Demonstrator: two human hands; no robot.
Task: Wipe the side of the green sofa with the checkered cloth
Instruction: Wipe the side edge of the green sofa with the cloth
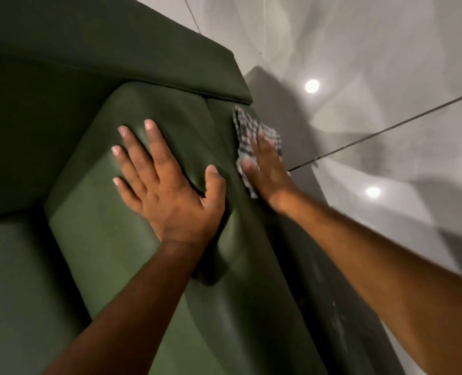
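The green sofa fills the left and middle of the head view, seen from above. My left hand lies flat with fingers spread on top of the padded armrest, holding nothing. My right hand reaches over the armrest's outer edge and presses the grey-and-white checkered cloth flat against the sofa's outer side. The cloth sticks out above and below my fingers, just under the corner of the backrest. The lower part of the sofa's side is hidden by my right forearm.
A glossy grey tiled floor lies to the right of the sofa, with a dark grout line and two bright ceiling-light reflections. The sofa's backrest runs across the top left.
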